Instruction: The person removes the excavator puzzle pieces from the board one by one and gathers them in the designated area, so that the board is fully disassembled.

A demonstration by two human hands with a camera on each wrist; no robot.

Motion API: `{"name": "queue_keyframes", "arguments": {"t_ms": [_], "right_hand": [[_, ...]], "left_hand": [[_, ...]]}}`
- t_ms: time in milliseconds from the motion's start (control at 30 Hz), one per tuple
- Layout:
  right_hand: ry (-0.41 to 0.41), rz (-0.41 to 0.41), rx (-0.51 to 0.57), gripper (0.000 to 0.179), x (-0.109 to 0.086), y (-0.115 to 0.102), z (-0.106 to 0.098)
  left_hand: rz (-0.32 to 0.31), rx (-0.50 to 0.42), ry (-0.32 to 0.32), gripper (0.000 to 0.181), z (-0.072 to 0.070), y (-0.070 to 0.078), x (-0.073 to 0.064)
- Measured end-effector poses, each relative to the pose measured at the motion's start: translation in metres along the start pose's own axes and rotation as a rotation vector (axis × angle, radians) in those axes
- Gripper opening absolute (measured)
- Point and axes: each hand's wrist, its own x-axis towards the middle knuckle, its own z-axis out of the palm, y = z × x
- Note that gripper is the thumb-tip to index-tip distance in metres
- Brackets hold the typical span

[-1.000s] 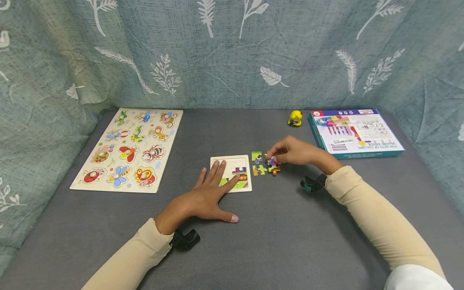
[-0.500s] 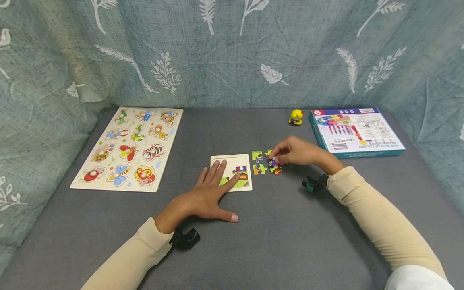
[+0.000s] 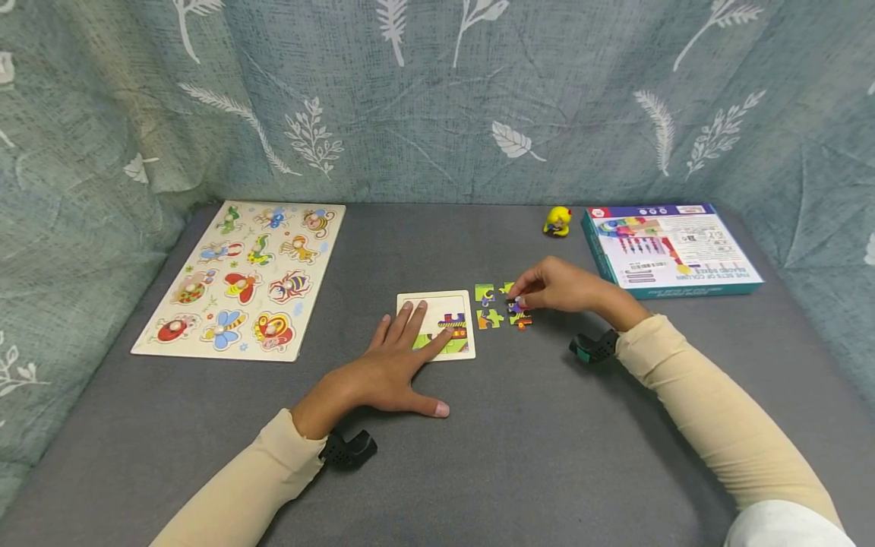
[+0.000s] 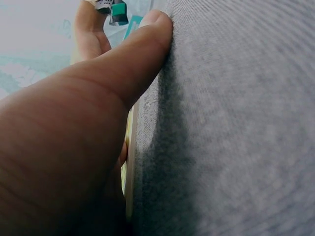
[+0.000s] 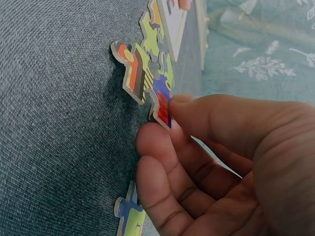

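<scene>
The held item is a flat blue jigsaw piece with a red patch, dark outlines and a pale cut edge (image 5: 162, 96). In the head view it sits near 3 o'clock of a pale square puzzle tray with a raised rim (image 3: 471, 327), just outside it. The right hand (image 3: 563, 285) pinches it between thumb and fingertips. In the right wrist view its long axis runs roughly 11 to 5 o'clock, a corner pointing towards 5; an orange piece with black and yellow stripes (image 5: 133, 73) adjoins it towards 10 o'clock. Whether the held piece is lifted cannot be told. The left hand (image 3: 390, 376) is spread, fingers across the tray towards 1 o'clock, thumb on the grey cloth surface (image 3: 506, 456).
</scene>
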Motion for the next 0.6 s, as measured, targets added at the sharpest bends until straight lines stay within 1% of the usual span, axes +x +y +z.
{"name": "queue_keyframes", "arguments": {"t_ms": [167,367,600], "right_hand": [[-0.001,0.004,-0.025,0.017,-0.0001,-0.0001,-0.0006],[0.012,-0.001,-0.060,0.016,-0.0001,0.0001,-0.0006],[0.035,0.010,-0.104,0.016,-0.0008,0.0003,-0.0004]], "left_hand": [[-0.004,-0.010,0.003,0.111,0.0001,0.0005,-0.0001],[0.002,-0.012,-0.005,0.105,-0.0012,-0.0004,-0.0006],[0.013,-0.013,-0.006,0.103,-0.0007,-0.0011,0.0001]]}}
